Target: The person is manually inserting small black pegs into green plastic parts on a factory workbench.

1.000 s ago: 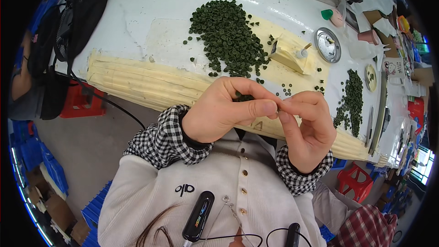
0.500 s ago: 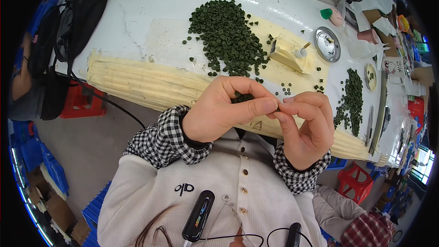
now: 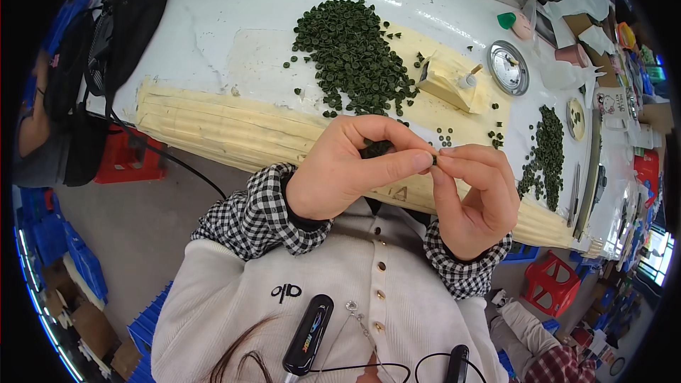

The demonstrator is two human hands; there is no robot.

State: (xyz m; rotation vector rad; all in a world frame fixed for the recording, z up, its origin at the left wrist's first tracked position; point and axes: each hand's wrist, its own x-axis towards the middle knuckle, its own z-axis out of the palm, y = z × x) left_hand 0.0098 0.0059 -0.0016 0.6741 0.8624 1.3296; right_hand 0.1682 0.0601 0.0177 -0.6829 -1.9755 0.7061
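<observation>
In front of my chest, at the table's near edge, my left hand (image 3: 342, 170) and my right hand (image 3: 482, 195) meet at the fingertips. A tiny dark green part (image 3: 434, 160) sits pinched between the left thumb and index finger, and the right thumb and index finger close on it too. More dark green pieces (image 3: 377, 148) show inside the curl of my left hand. Just beyond my hands a large heap of small round dark green parts (image 3: 351, 57) covers the table. A few loose rings (image 3: 445, 137) lie by my right fingertips.
A tape-covered block (image 3: 454, 85) with a white peg stands right of the heap, near a round metal dish (image 3: 508, 69). A smaller green pile (image 3: 547, 149) and tweezers (image 3: 575, 188) lie farther right. Yellowish tape pads the table edge (image 3: 213, 124). A black bag (image 3: 138, 28) rests at left.
My hands stay nearly in place; the fingertips shift slightly right, and the tiny green part shows more between them. At lower right, the other person in the plaid garment has moved lower.
</observation>
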